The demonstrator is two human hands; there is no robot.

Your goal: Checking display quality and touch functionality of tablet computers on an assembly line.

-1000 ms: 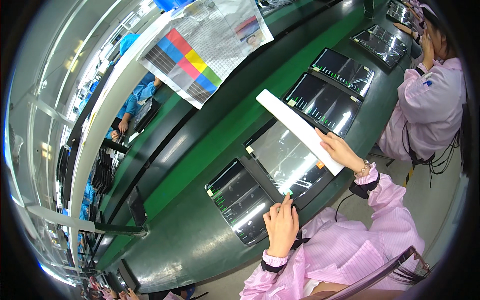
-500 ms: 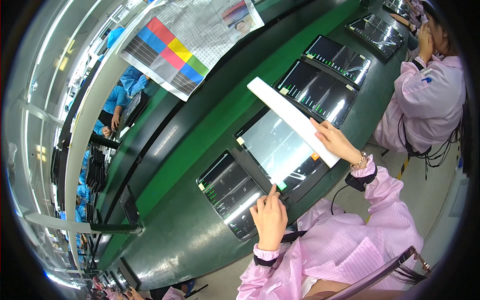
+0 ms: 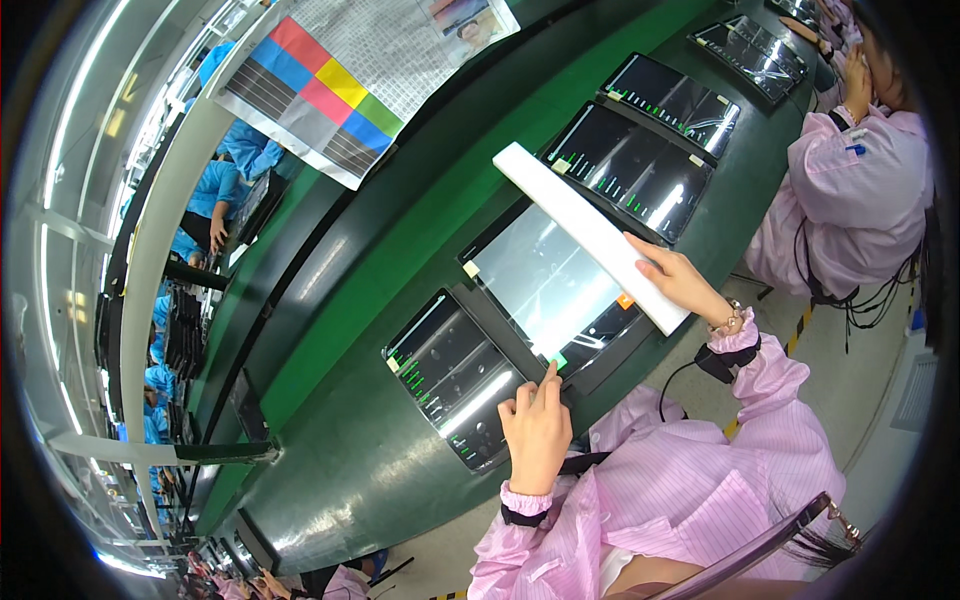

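A tablet-like device (image 3: 545,275) with a lit pale screen lies before me on the green bench. My left hand (image 3: 537,440) holds nothing; its index finger stretches to a small green patch (image 3: 558,361) at the screen's near corner, and the other fingers are partly bent. Along the screen's right side slants a long white bar (image 3: 565,208), partly covering it. My right hand (image 3: 682,285) grips the bar near its lower end, fingers over its face. Beside that end, an orange patch (image 3: 626,301) shows on the screen.
To the left lies another device with a dark screen (image 3: 450,380); several more, such as one dark tablet (image 3: 630,170), line the bench rightward. A printed colour chart (image 3: 350,85) hangs at the upper left. A person in pink (image 3: 850,210) sits at the far right.
The whole view has shifted slightly. My left fingertip has slid a little right, to the green patch's edge. The white bar and my right hand have moved slightly right relative to the lit device.
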